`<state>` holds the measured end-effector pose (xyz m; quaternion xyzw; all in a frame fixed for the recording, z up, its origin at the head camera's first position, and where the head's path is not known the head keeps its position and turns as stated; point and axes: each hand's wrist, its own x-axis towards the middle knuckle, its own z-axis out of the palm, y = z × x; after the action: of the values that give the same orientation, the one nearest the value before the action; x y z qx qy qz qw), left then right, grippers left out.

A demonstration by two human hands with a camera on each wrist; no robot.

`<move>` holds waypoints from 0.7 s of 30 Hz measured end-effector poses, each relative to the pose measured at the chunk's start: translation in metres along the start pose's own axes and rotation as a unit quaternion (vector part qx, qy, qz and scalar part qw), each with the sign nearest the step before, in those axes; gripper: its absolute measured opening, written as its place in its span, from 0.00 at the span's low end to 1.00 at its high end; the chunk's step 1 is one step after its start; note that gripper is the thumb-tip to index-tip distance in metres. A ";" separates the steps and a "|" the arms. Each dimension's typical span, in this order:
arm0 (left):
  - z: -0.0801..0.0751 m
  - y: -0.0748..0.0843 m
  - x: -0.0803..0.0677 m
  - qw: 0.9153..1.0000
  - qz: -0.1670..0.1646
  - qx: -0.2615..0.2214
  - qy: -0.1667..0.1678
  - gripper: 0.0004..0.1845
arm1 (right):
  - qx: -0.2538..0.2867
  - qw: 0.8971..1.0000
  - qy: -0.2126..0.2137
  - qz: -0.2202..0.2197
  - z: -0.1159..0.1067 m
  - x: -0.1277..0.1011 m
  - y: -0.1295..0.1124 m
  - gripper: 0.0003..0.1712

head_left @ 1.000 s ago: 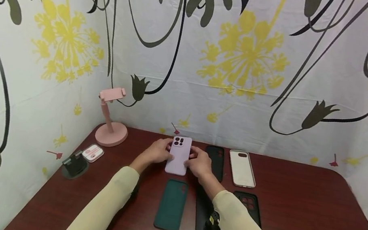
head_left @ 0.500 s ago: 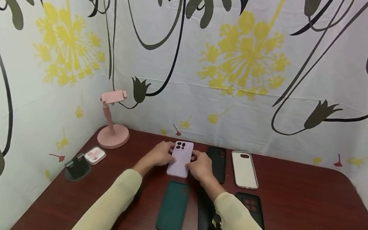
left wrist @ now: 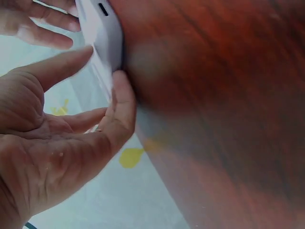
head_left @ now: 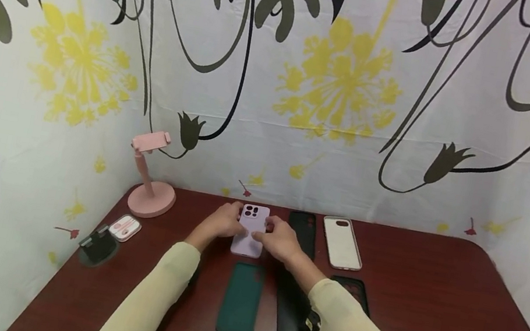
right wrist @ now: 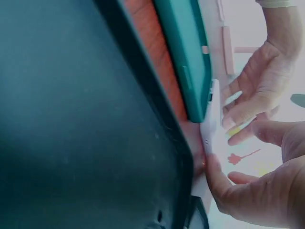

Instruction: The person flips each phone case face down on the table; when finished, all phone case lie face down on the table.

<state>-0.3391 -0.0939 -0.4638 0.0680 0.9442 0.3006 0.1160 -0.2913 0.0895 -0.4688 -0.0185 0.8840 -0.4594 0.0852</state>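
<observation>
No brand or writing can be read on anything here. A smooth, matte lilac phone case (head_left: 250, 230) with rounded corners and a dark camera cut-out lies flat at the back of the glossy dark-red wooden desk (head_left: 428, 324). The left hand (head_left: 222, 222) and right hand (head_left: 278, 240) flank it, their fingers (left wrist: 125, 98) loosely spread and pressing its long edges. Just in front lies a teal silicone case (head_left: 240, 307), beside a black case (head_left: 291, 318).
</observation>
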 end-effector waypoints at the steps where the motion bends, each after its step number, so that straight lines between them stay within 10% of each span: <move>1: 0.000 0.002 0.000 1.000 -0.001 0.001 0.005 0.44 | 0.001 1.000 0.000 0.000 -0.003 0.000 0.000 0.35; 11: -0.003 0.028 0.006 0.998 0.036 0.011 0.046 0.41 | 0.026 0.999 0.036 0.006 -0.046 0.002 0.009 0.31; 21: 0.007 0.067 0.019 0.984 0.037 -0.151 -0.084 0.36 | 0.064 0.995 0.054 0.048 -0.078 -0.003 0.028 0.31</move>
<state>-0.3520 -0.0316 -0.4337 0.1096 0.8719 0.4366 0.1928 -0.3001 0.1686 -0.4475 0.0547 0.8557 -0.5110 0.0601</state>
